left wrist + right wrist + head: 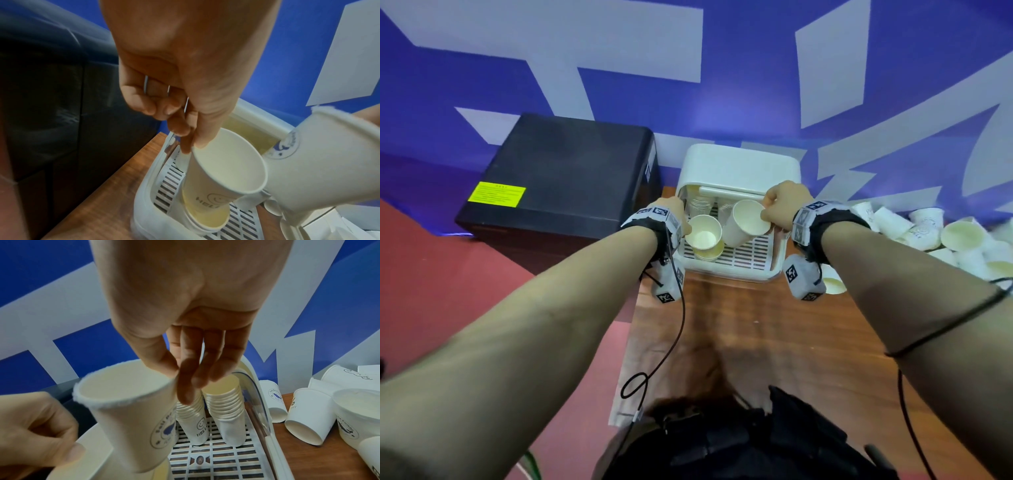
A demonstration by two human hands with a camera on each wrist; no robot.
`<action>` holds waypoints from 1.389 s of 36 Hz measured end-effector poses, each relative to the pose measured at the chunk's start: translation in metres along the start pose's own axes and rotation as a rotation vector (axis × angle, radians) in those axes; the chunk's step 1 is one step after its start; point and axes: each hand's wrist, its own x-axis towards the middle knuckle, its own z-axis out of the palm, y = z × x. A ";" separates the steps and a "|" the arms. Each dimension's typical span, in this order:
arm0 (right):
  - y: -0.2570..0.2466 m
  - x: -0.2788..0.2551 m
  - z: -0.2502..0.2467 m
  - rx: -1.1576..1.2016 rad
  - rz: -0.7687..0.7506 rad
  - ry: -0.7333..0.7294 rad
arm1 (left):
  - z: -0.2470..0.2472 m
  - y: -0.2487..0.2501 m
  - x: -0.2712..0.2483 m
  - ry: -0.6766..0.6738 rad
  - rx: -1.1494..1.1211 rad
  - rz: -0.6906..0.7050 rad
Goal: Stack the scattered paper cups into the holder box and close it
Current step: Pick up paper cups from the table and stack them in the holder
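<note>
Holder box: a white plastic box (736, 168) on the desk (756, 325) against the blue and white wall (619, 51); its lid is up and its slotted white tray (753, 255) shows at the front.
Stacks inside: two nested stacks of paper cups (224, 410) stand at the back of the tray, rims up; a short stack (207, 217) stands at the front left of the tray.
Left cup: a paper cup (703, 233) printed with a smiley and "HELLO", mouth up, its base set into the short front stack.
Left hand: the left hand (671, 209) pinches this cup's rim between thumb and forefinger; the other fingers are curled in.
Right cup: a second paper cup (744, 222) with a round blue emblem, tilted, held above the tray just right of the left cup and close beside it; whether the two touch cannot be told.
Right hand: the right hand (784, 204) holds this cup at the rim, thumb (160, 363) inside and fingers (185, 382) hanging down outside.
Scattered cups: a heap of loose paper cups (935, 236) lies on the desk to the right of the box, most on their sides.
Left of the box: a black case (558, 178) with a yellow label (496, 193) stands beside it.
</note>
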 end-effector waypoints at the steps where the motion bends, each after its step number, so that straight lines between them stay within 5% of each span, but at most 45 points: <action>1: 0.002 0.001 0.000 -0.002 -0.002 0.012 | 0.002 0.000 0.001 0.001 -0.004 -0.004; 14: 0.025 -0.001 -0.001 0.034 0.058 0.049 | 0.015 0.005 -0.003 -0.007 0.012 -0.013; 36: -0.015 0.002 0.059 0.095 -0.043 -0.054 | -0.019 -0.011 -0.031 -0.072 -0.030 -0.106; 44: 0.034 -0.051 0.009 0.102 0.036 0.056 | -0.024 0.039 -0.036 -0.054 0.010 0.045; 50: 0.128 -0.133 -0.025 0.174 0.331 0.202 | 0.008 0.126 -0.003 -0.110 0.178 0.281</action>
